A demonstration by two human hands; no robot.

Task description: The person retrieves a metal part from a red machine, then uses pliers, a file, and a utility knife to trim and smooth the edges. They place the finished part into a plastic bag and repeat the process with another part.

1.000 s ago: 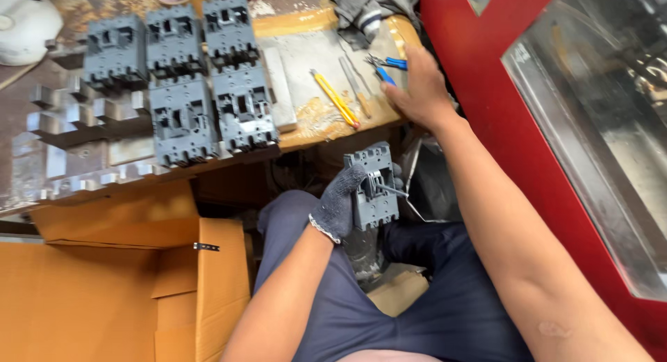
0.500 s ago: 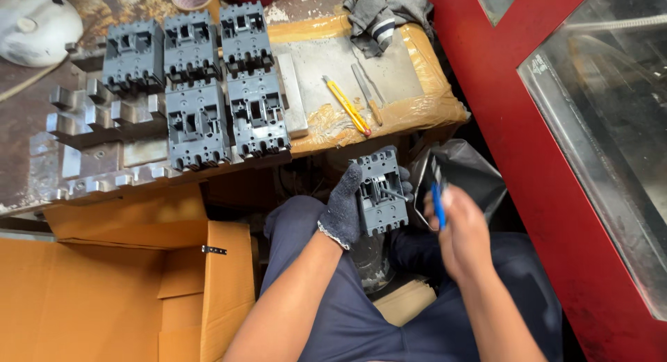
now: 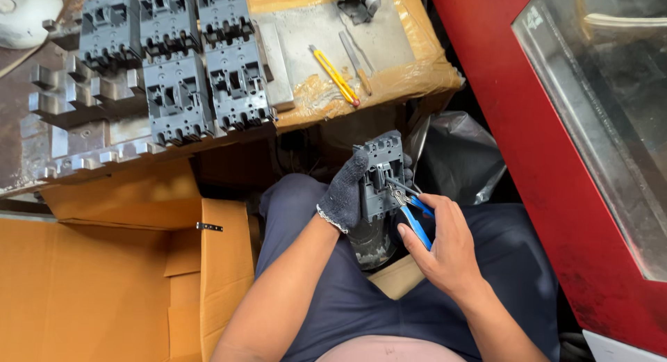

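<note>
My left hand (image 3: 345,190), in a dark knitted glove, grips a grey plastic breaker housing (image 3: 379,173) upright over my lap. My bare right hand (image 3: 445,244) holds blue-handled pliers (image 3: 411,208), whose metal jaws touch the housing's right side. Several matching grey housings (image 3: 179,56) lie in rows on the workbench above.
A yellow-handled tool (image 3: 335,75) and a thin metal rod (image 3: 355,62) lie on the tape-wrapped board (image 3: 403,77). An open cardboard box (image 3: 104,278) stands at my left. A red machine frame (image 3: 528,167) with a window rises on the right; a black bag (image 3: 458,157) sits below the bench.
My right hand has come down from the bench with the blue pliers and brought their jaws onto the housing. The left hand keeps holding the housing.
</note>
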